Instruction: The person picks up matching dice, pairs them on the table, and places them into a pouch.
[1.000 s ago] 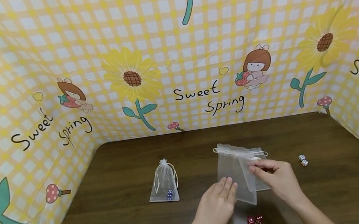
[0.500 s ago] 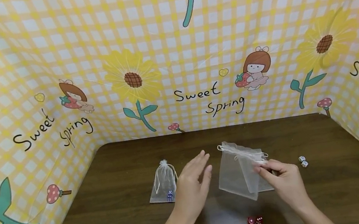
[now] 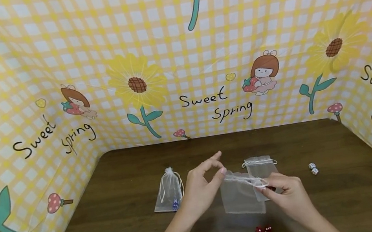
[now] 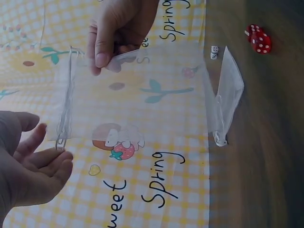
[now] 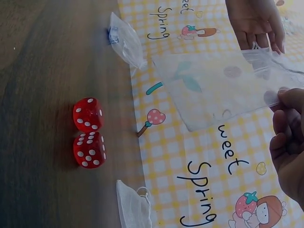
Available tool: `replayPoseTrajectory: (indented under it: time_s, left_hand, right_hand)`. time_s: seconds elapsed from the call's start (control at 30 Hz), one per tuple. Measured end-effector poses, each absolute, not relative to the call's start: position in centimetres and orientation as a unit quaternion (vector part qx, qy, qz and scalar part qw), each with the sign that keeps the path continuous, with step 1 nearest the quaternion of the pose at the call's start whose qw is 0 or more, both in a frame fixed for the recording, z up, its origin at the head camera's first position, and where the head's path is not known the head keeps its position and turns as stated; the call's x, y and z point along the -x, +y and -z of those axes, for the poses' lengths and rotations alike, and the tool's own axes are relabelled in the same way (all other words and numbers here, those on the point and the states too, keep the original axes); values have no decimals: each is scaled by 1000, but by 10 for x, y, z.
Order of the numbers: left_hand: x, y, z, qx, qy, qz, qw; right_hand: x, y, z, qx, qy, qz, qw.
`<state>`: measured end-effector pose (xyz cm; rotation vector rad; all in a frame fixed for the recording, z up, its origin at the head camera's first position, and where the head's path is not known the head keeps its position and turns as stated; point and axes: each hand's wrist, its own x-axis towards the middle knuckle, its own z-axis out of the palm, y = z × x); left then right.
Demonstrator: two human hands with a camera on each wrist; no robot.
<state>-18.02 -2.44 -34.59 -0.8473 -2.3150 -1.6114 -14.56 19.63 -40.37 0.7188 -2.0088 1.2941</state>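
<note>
My right hand [image 3: 287, 191] pinches a sheer white organza drawstring bag [image 3: 242, 199] by its side edge near the top. The bag hangs flat above the table, its gathered drawstring along the upper end. At the opposite top corner is my left hand [image 3: 199, 185], thumb and fingers parted around the drawstring loop [image 4: 60, 143] in the left wrist view. Behind the held bag, a second organza bag [image 3: 261, 165] lies on the table, partly covered in the head view. Two red dice [image 5: 89, 149] with white dots sit on the table below the hands.
To the left stands a closed organza bag [image 3: 169, 189] with blue dice [image 3: 175, 204] inside, partly behind the left forearm. Two white dice [image 3: 313, 168] lie at the right. A yellow checked cloth [image 3: 196, 59] walls the dark wooden table [image 3: 123, 228] at back and sides.
My left hand left the bag's lower part, swung left and up, then came to its top corner. The right hand brought the held bag lower and slightly left, uncovering more of the second bag.
</note>
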Motion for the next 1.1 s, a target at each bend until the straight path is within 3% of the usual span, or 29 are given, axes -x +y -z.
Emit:
replayPoseTrajectory:
  time_s: [0.2,0.67,0.83,1.1]
  left_hand:
    - [181,-26,347,296,-794,529,55]
    - [178,-24,349,250,-809,528,71]
    - [177,-24,348,263,-806,526,67]
    - [178,-23,349,306,-817,475,116]
  right_hand:
    - [146,196,404,-303,-753,-487,322]
    - [150,196,417,-335,-728,-491,342]
    - [152,196,422,-305,-745,-489,336]
    - [144,185,407,-235,-785,-476,319]
